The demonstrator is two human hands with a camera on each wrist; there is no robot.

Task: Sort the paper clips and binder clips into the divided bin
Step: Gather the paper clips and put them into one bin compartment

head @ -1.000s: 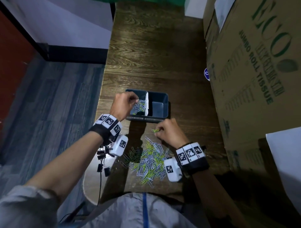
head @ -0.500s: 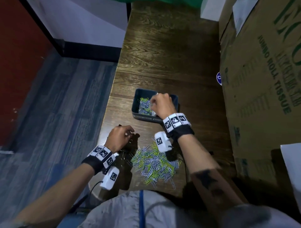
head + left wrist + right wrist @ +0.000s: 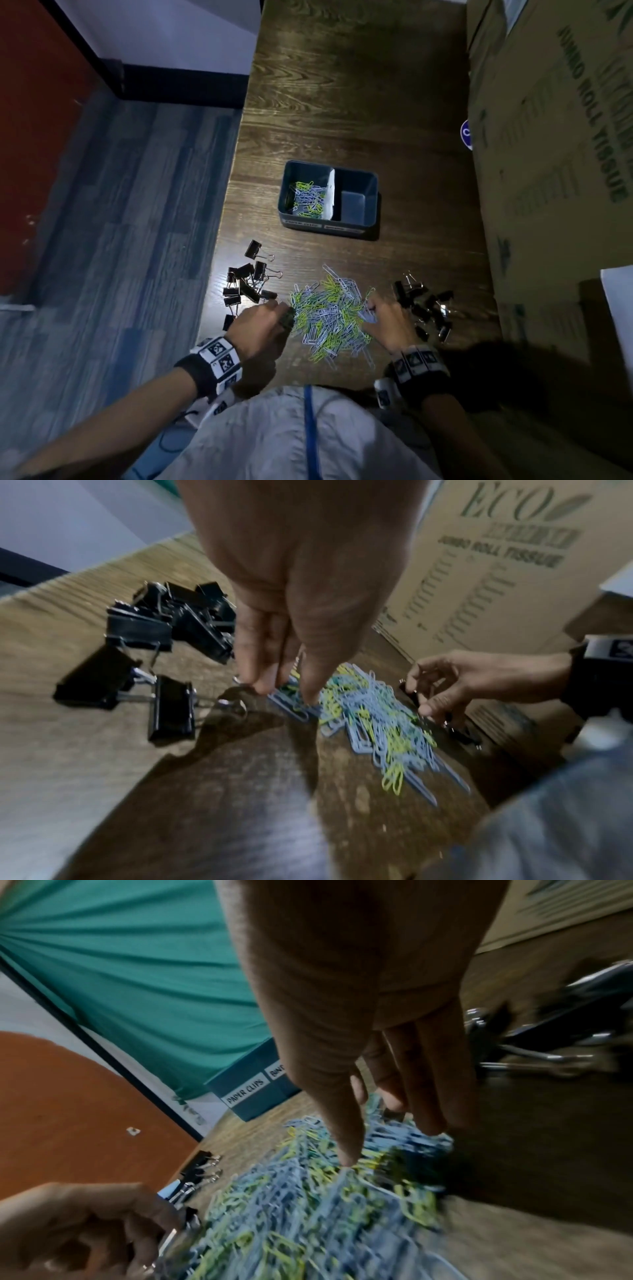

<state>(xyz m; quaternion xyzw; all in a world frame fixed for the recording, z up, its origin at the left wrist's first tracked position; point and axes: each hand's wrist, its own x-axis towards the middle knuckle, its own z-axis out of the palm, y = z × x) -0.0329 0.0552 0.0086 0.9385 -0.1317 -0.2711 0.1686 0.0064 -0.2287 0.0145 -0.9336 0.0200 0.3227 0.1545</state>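
Note:
A dark blue divided bin [image 3: 359, 226] stands mid-table; its left compartment holds green and blue paper clips [image 3: 308, 200], its right one shows only a bare floor. A loose paper clip pile [image 3: 329, 317] lies near the table's front edge, between two groups of black binder clips [image 3: 245, 284] [image 3: 426, 308]. My left hand [image 3: 284, 313] is at the pile's left edge, and its thumb and fingers [image 3: 260, 688] pinch blue paper clips [image 3: 291, 704]. My right hand [image 3: 371, 308] reaches into the pile's right edge with its thumb [image 3: 347, 1158] and fingers spread apart, gripping nothing I can see.
Tall cardboard boxes [image 3: 555, 171] wall off the table's right side. The table's left edge [image 3: 233, 192] drops to a blue-grey floor. The bin's front carries a "PAPER CLIPS" label [image 3: 246, 1092]. A green cloth [image 3: 130, 961] hangs beyond the table's far end.
My right hand has come back from the bin's left compartment to the pile's right edge. My left hand has moved from beside the left binder clips onto the pile's left edge.

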